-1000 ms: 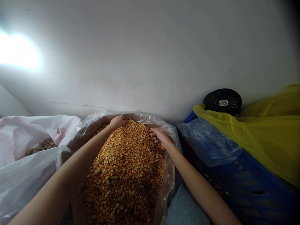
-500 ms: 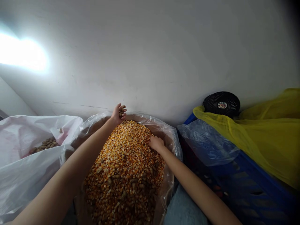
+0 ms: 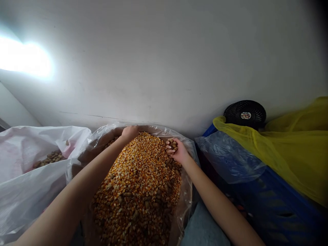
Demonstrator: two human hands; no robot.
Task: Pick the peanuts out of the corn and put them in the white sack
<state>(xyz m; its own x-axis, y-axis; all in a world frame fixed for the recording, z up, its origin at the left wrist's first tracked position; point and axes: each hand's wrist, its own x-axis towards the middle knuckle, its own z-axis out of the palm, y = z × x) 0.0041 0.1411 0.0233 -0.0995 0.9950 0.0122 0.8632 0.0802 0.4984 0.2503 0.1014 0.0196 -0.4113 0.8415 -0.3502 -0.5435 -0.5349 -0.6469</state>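
Observation:
A large bag lined with clear plastic holds a heap of yellow corn kernels (image 3: 138, 171), with unshelled peanuts (image 3: 153, 201) scattered over it, mostly at the near side and right edge. My left hand (image 3: 130, 131) is at the far rim of the heap, back of the hand up. Its fingers curl down out of sight, so what they hold is hidden. At the right side of the heap, my right hand (image 3: 178, 150) is turned palm up. Its fingers are curled around several peanuts (image 3: 172, 145), just above more peanuts lying along the bag's edge.
On the left stands an open white plastic bag (image 3: 46, 136) with peanuts (image 3: 50, 159) inside. To the right is a blue crate (image 3: 279, 205) draped with clear plastic (image 3: 230, 157) and yellow netting (image 3: 289, 153). A black fan (image 3: 245, 114) sits behind, against the wall (image 3: 159, 61).
My left hand has turned from palm-up, showing peanuts, to back-up at the far rim. My right hand has lifted from the corn and turned palm up, showing peanuts.

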